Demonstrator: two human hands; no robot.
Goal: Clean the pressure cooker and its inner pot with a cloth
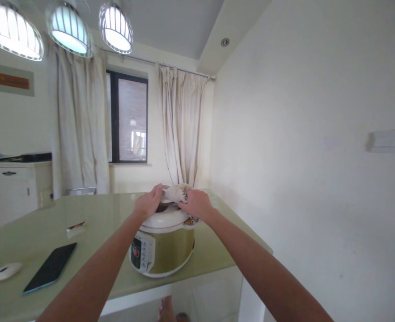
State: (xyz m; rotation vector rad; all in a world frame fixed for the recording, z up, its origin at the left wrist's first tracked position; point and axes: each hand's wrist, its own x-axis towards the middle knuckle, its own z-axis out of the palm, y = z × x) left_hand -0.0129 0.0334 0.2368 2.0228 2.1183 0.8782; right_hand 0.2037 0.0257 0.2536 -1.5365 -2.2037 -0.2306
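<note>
An electric pressure cooker [173, 252] stands near the front edge of the table, its control panel facing left of front. Its white lid [166, 220] is on top. My left hand [147, 204] is closed on the left side of the lid's handle, with its fingertips hidden behind it. A pale, crumpled cloth [176, 194] lies over the handle. My right hand [197, 205] grips the cloth's right end, fingers curled into it. Part of the handle is covered by the cloth and hands.
The green-topped table [110, 210] also bears a dark phone or tablet [51, 267], a white rounded object [6, 271] and a small packet [75, 229] on the left. A bare wall [301, 134] rises along the right side. Pendant lamps [116, 27] hang at upper left.
</note>
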